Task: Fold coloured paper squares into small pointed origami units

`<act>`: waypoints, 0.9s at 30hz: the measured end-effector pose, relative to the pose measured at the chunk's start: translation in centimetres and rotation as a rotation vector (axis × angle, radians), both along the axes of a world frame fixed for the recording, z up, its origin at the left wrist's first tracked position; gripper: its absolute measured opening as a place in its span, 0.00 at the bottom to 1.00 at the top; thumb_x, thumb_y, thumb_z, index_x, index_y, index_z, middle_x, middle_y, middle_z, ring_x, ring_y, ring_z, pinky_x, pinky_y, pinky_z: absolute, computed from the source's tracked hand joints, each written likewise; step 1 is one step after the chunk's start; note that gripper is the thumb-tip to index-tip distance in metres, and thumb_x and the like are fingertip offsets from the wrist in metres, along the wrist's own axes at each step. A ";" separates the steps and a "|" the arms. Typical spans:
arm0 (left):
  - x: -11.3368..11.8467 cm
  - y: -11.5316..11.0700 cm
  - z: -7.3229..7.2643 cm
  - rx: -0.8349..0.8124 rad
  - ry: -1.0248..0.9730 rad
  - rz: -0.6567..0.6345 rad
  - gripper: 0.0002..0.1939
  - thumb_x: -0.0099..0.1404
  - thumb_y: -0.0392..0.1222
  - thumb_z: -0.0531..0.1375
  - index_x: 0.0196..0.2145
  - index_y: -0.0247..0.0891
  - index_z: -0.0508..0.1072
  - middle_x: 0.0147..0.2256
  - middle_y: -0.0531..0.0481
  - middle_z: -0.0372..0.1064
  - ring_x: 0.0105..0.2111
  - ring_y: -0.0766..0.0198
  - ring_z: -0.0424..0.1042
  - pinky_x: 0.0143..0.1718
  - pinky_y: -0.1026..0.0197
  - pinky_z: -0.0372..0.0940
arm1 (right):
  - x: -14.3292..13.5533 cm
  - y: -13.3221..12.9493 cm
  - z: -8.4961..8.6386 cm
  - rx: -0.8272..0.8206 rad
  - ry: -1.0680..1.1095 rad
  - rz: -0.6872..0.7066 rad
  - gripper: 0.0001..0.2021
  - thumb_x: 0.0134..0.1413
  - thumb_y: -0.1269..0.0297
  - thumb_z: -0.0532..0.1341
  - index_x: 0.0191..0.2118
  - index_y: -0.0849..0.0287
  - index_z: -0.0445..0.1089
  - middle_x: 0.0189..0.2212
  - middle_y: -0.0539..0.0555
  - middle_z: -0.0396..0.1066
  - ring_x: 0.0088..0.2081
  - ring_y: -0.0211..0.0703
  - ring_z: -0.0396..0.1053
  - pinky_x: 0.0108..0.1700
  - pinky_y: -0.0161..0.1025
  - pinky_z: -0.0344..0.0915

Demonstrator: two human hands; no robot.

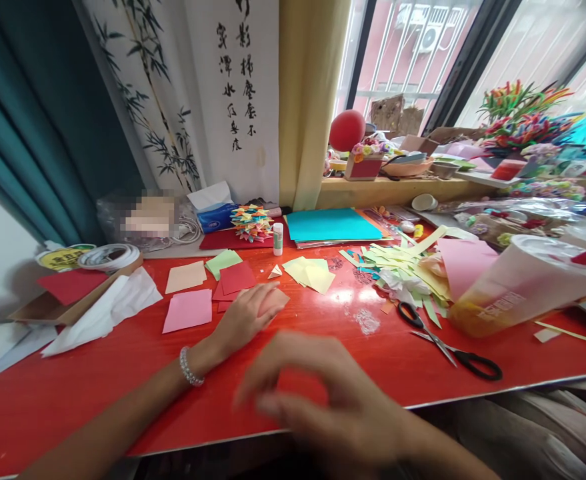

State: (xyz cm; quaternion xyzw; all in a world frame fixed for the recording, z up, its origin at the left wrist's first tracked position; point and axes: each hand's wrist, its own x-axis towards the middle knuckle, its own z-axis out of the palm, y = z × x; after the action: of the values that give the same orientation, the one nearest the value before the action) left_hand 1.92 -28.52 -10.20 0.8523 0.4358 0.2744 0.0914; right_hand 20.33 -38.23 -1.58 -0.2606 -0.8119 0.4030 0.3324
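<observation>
My left hand (247, 317), with a beaded bracelet (191, 367) at the wrist, lies on an orange paper square (279, 300), its fingers stretched out. Smeared by motion, my right hand (333, 400) is raised near the front edge of the table; thumb and fingers curve apart with nothing seen between them. Around my left hand are red paper squares (236, 277), a pink square (189, 310), a peach square (186, 275) and a green one (223, 262). Pale yellow squares (310, 273) lie farther right. Beyond my left fingertips is a small folded paper piece (275, 271).
A glue stick (277, 239) stands behind the papers, near a spiky folded-paper ball (251, 223) and blue sheets (333, 225). To the right are scissors (445, 343), a heap of paper strips (403, 270) and a tilted-looking drink cup (517, 287). A cardboard tray (47, 312) sits left.
</observation>
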 end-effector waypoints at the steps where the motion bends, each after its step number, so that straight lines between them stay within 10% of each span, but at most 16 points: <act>1: 0.0 0.0 0.3 -0.029 -0.057 0.018 0.23 0.69 0.50 0.50 0.58 0.38 0.59 0.55 0.42 0.64 0.54 0.54 0.64 0.55 0.50 0.59 | -0.1 2.0 0.1 0.029 0.042 -0.136 0.10 0.59 0.56 0.57 0.46 0.44 0.70 0.40 0.50 0.73 0.41 0.43 0.71 0.42 0.42 0.70; 4: 0.0 0.0 0.8 -0.066 -0.176 0.070 0.22 0.68 0.51 0.51 0.57 0.41 0.60 0.55 0.44 0.65 0.54 0.56 0.65 0.53 0.53 0.61 | 0.5 8.3 -1.1 0.058 -0.027 -0.491 0.21 0.55 0.55 0.61 0.53 0.54 0.64 0.54 0.60 0.64 0.53 0.52 0.63 0.51 0.50 0.64; 8: -0.1 0.2 0.7 -0.052 -0.170 0.067 0.22 0.68 0.51 0.51 0.58 0.44 0.58 0.56 0.46 0.63 0.55 0.57 0.64 0.55 0.52 0.61 | 0.9 13.1 -4.4 -0.368 -0.082 -0.174 0.13 0.57 0.55 0.58 0.37 0.60 0.72 0.37 0.58 0.74 0.41 0.46 0.71 0.46 0.45 0.67; 17: -1.7 0.5 1.3 0.050 0.070 -0.245 0.40 0.61 0.54 0.60 0.64 0.44 0.47 0.66 0.40 0.40 0.66 0.52 0.43 0.63 0.47 0.51 | 2.1 14.0 -6.8 -0.651 0.230 -0.312 0.07 0.51 0.64 0.61 0.30 0.63 0.72 0.29 0.54 0.69 0.31 0.37 0.67 0.33 0.34 0.68; 27: -1.7 0.7 1.1 0.370 -0.034 -0.204 0.08 0.67 0.36 0.55 0.41 0.41 0.73 0.54 0.45 0.64 0.58 0.56 0.57 0.57 0.48 0.58 | 1.7 13.2 -6.7 -0.660 0.253 -0.137 0.11 0.51 0.69 0.62 0.43 0.61 0.69 0.32 0.53 0.71 0.33 0.39 0.73 0.37 0.37 0.73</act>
State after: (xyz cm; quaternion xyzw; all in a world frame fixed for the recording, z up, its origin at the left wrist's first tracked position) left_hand 0.19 -27.78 -9.07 0.8894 0.2880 0.3535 -0.0319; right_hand 22.02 -25.04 -8.28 -0.3558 -0.5711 0.6495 0.3542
